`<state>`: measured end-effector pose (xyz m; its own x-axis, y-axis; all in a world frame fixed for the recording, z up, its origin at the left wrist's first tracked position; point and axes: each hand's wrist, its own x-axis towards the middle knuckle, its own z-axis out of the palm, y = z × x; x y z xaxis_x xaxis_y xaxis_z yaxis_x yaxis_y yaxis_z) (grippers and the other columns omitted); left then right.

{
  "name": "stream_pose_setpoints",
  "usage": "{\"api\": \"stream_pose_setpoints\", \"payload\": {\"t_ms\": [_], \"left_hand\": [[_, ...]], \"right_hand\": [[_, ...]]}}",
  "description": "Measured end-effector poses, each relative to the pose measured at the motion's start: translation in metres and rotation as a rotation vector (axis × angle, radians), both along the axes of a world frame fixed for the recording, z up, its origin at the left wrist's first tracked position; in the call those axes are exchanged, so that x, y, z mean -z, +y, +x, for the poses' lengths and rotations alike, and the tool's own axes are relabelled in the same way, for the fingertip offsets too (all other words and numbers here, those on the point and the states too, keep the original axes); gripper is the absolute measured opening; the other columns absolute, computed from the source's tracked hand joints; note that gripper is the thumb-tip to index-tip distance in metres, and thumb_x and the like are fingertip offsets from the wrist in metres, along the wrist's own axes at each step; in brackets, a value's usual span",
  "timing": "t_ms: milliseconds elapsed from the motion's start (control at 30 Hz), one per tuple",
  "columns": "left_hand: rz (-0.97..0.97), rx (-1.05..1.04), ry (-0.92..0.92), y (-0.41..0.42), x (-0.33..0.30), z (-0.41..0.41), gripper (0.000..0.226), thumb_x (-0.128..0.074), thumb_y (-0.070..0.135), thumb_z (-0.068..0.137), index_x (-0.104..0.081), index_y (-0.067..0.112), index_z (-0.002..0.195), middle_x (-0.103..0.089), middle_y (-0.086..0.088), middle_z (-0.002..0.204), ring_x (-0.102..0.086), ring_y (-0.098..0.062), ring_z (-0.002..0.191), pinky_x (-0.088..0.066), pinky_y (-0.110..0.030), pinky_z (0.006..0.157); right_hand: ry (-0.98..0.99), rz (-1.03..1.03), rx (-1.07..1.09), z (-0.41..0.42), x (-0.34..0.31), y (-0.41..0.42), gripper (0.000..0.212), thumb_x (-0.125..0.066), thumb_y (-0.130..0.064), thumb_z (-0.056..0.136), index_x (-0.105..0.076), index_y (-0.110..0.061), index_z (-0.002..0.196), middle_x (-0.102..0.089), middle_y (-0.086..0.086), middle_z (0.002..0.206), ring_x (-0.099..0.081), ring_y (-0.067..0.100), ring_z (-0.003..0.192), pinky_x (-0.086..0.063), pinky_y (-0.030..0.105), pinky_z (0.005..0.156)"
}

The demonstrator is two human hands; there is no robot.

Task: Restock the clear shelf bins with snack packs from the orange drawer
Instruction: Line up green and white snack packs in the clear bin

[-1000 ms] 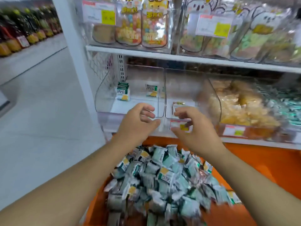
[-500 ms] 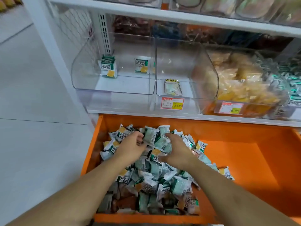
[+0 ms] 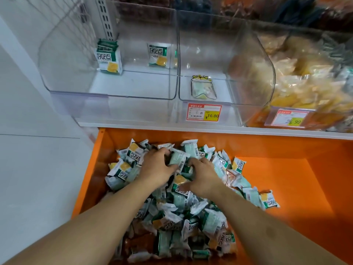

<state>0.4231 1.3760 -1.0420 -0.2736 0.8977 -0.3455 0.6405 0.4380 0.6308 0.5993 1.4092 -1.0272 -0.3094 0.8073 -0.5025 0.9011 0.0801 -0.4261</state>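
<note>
The orange drawer stands pulled out below the shelf, its left half heaped with green-and-white snack packs. My left hand and my right hand are both sunk into the top of the heap, fingers curled round packs between them. The clear left bin holds a small stack of the same packs at its back left and another pack at the back right. The clear middle bin holds one small pouch.
A bin of yellow snack bags fills the shelf at right, with a price tag on its front. Another price tag hangs under the middle bin. White floor lies left of the drawer. The drawer's right half is bare orange.
Both hands came down from the bins' front edge into the drawer and closed on packs at the top of the heap. The view tilted downward.
</note>
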Motion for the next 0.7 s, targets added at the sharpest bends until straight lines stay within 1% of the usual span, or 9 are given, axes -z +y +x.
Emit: {"api": "stream_pose_setpoints", "payload": {"t_ms": [100, 167, 267, 367, 467, 500, 567, 633, 700], "left_hand": [[0.018, -0.013, -0.056, -0.006, -0.012, 0.000, 0.046, -0.082, 0.043, 0.087, -0.057, 0.027, 0.122, -0.063, 0.008, 0.116, -0.060, -0.017, 0.105, -0.051, -0.034, 0.090], [0.047, -0.018, -0.087, -0.010, -0.026, -0.001, 0.042, -0.082, 0.038, 0.089, -0.055, 0.028, 0.120, -0.062, 0.012, 0.112, -0.059, -0.012, 0.100, -0.047, -0.028, 0.084], [0.115, -0.029, -0.125, -0.017, -0.052, -0.006, 0.046, -0.085, 0.036, 0.085, -0.053, 0.032, 0.118, -0.056, 0.020, 0.107, -0.057, -0.005, 0.100, -0.043, -0.019, 0.081], [0.172, -0.009, -0.142, -0.024, -0.085, -0.012, 0.052, -0.087, 0.035, 0.083, -0.055, 0.032, 0.124, -0.060, 0.020, 0.113, -0.060, -0.006, 0.108, -0.045, -0.023, 0.088], [0.183, 0.097, -0.091, -0.036, -0.125, -0.018, 0.051, -0.084, 0.030, 0.088, -0.061, 0.032, 0.134, -0.054, 0.023, 0.126, -0.054, -0.002, 0.118, -0.041, -0.020, 0.096], [0.180, 0.124, -0.080, -0.041, -0.137, -0.021, 0.050, -0.083, 0.028, 0.089, -0.062, 0.033, 0.134, -0.053, 0.022, 0.126, -0.055, -0.003, 0.117, -0.041, -0.016, 0.093], [0.179, 0.126, -0.084, -0.054, -0.159, -0.029, 0.043, -0.084, 0.026, 0.088, -0.065, 0.042, 0.123, -0.056, 0.024, 0.117, -0.061, -0.006, 0.108, -0.041, -0.003, 0.075], [0.186, 0.088, -0.117, -0.066, -0.177, -0.037, 0.043, -0.089, 0.023, 0.082, -0.065, 0.047, 0.107, -0.059, 0.027, 0.110, -0.063, -0.002, 0.098, -0.042, -0.001, 0.068], [0.206, 0.016, -0.227, -0.075, -0.193, -0.044, 0.047, -0.093, 0.011, 0.074, -0.071, 0.045, 0.099, -0.071, 0.016, 0.111, -0.075, -0.010, 0.082, -0.057, -0.018, 0.067]], "right_hand": [[0.072, -0.035, 0.055, 0.003, -0.004, -0.001, 0.078, -0.095, -0.032, 0.073, -0.053, -0.023, 0.138, -0.055, -0.004, 0.104, -0.060, 0.018, 0.092, -0.048, 0.027, 0.068], [0.124, -0.035, 0.075, 0.007, -0.011, -0.002, 0.070, -0.092, -0.026, 0.079, -0.054, -0.022, 0.138, -0.058, -0.010, 0.094, -0.061, 0.010, 0.078, -0.046, 0.023, 0.057], [0.215, -0.016, 0.118, 0.011, -0.026, -0.003, 0.067, -0.091, -0.027, 0.082, -0.055, -0.023, 0.138, -0.064, -0.009, 0.105, -0.061, 0.002, 0.078, -0.045, 0.017, 0.056], [0.287, -0.001, 0.133, 0.012, -0.049, -0.006, 0.071, -0.095, -0.035, 0.075, -0.058, -0.026, 0.135, -0.069, -0.006, 0.120, -0.068, 0.012, 0.088, -0.049, 0.022, 0.063], [0.383, -0.010, 0.119, 0.018, -0.076, -0.011, 0.057, -0.095, -0.033, 0.076, -0.062, -0.036, 0.121, -0.069, -0.014, 0.110, -0.070, 0.008, 0.089, -0.057, 0.027, 0.073], [0.409, -0.011, 0.103, 0.019, -0.086, -0.014, 0.050, -0.093, -0.031, 0.079, -0.062, -0.039, 0.118, -0.067, -0.017, 0.108, -0.067, 0.001, 0.082, -0.054, 0.022, 0.069], [0.452, 0.006, 0.087, 0.023, -0.105, -0.021, 0.037, -0.085, -0.033, 0.088, -0.067, -0.037, 0.119, -0.066, -0.014, 0.115, -0.062, -0.003, 0.067, -0.048, 0.020, 0.060], [0.511, 0.036, 0.116, 0.027, -0.124, -0.028, 0.028, -0.082, -0.033, 0.090, -0.073, -0.036, 0.116, -0.068, -0.006, 0.122, -0.066, 0.003, 0.063, -0.058, 0.036, 0.063], [0.550, 0.047, 0.158, 0.031, -0.148, -0.036, 0.023, -0.083, -0.034, 0.089, -0.074, -0.040, 0.109, -0.069, -0.003, 0.118, -0.071, 0.016, 0.067, -0.061, 0.047, 0.071]]}}
